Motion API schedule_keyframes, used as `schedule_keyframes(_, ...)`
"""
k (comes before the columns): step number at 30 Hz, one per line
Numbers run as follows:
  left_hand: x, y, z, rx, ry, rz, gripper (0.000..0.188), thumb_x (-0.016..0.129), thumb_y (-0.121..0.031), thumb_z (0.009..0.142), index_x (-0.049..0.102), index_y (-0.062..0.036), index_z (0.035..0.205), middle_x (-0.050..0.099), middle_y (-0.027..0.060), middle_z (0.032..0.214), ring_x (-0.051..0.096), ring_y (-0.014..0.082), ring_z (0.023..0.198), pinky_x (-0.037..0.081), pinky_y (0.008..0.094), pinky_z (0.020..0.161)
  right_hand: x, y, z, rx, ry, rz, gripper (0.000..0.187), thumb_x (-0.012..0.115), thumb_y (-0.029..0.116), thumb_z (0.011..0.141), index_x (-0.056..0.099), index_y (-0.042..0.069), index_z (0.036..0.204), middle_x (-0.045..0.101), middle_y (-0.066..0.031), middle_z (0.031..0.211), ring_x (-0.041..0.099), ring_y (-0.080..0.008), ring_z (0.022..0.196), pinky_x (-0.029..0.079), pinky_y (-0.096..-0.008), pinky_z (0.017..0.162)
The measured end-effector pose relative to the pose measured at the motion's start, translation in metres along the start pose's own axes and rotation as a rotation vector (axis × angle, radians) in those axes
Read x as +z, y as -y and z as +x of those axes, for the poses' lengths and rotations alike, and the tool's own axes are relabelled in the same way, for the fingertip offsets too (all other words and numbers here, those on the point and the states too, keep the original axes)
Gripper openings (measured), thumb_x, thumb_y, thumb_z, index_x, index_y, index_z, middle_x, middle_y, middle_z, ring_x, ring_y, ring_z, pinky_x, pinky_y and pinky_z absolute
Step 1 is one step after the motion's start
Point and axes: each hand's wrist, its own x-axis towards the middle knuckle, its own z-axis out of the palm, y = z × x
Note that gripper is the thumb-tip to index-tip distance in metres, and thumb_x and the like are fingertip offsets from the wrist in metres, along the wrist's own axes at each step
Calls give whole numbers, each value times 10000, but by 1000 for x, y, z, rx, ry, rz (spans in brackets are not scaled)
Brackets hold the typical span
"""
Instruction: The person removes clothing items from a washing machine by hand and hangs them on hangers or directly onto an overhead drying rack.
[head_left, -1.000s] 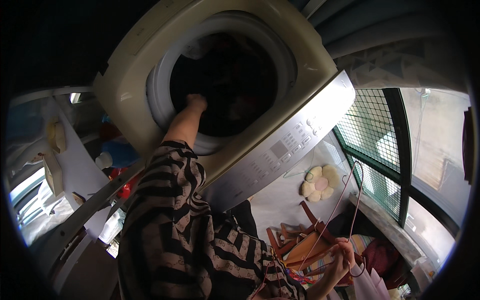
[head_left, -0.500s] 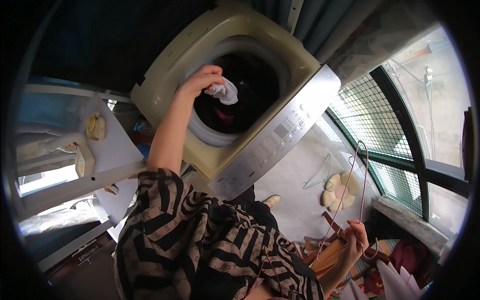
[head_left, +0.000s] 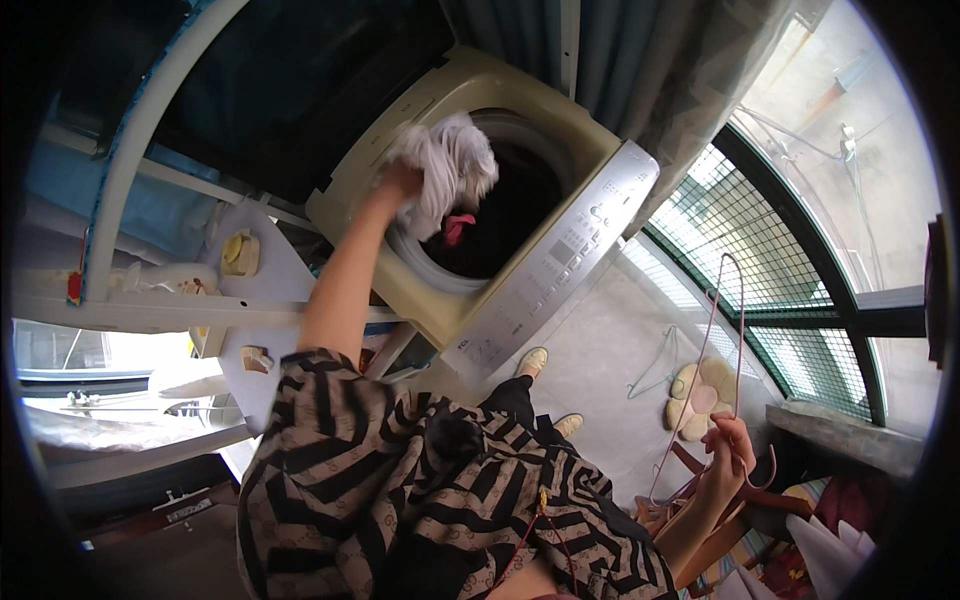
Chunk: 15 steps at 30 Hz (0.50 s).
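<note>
My left hand [head_left: 402, 183] is closed on a crumpled white garment [head_left: 452, 165], lifted over the drum opening of a beige top-loading washing machine [head_left: 465, 88]. Motion blurs the fingers and part of the cloth. Below it, a red piece of cloth [head_left: 457, 229] shows against dark laundry inside the drum. At the lower right, my right hand [head_left: 730, 455] is wrapped round a thin pink clothes hanger [head_left: 741, 330], its long loop pointing upward.
A green hanger [head_left: 655, 368] and a flower-shaped cushion [head_left: 700, 400] lie on the tiled floor. Behind my right hand stands a wooden chair [head_left: 765, 500] with cloths. A shelf with a yellow soap box [head_left: 240, 255] is at left; a green-framed mesh window [head_left: 760, 230] at right.
My left hand has pulled the white garment up out of the drum, and much more of it shows. My right hand still holds the hanger. The view has shifted slightly.
</note>
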Motion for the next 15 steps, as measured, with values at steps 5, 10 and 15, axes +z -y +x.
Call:
schedule_keyframes(5,-52,-151,47,-349,59,-822,131,629,-199,829,581,-94,767,519,-26,741,486,70,700,414,254,644,-20,8,-15,-68,-23,-41,159,517,-59,839,633,-14,936,611,-110,988,506,-92,665,366,-197,584)
schedule_keyframes(10,-153,-239,61,-54,-237,-1553,354,579,-284,883,569,-45,1145,602,142,1138,600,246,1032,531,408,849,-12,7,-32,-33,-156,-7,164,519,-78,826,629,-19,932,611,-109,979,506,-95,665,371,-196,591)
schedule_keyframes(15,-63,-127,71,-61,-34,-320,373,564,-300,894,550,-43,1165,591,145,1153,595,243,1041,524,397,869,-5,7,-47,-148,4,-2,140,527,-88,828,624,-35,915,621,-90,964,540,-106,673,381,-201,589)
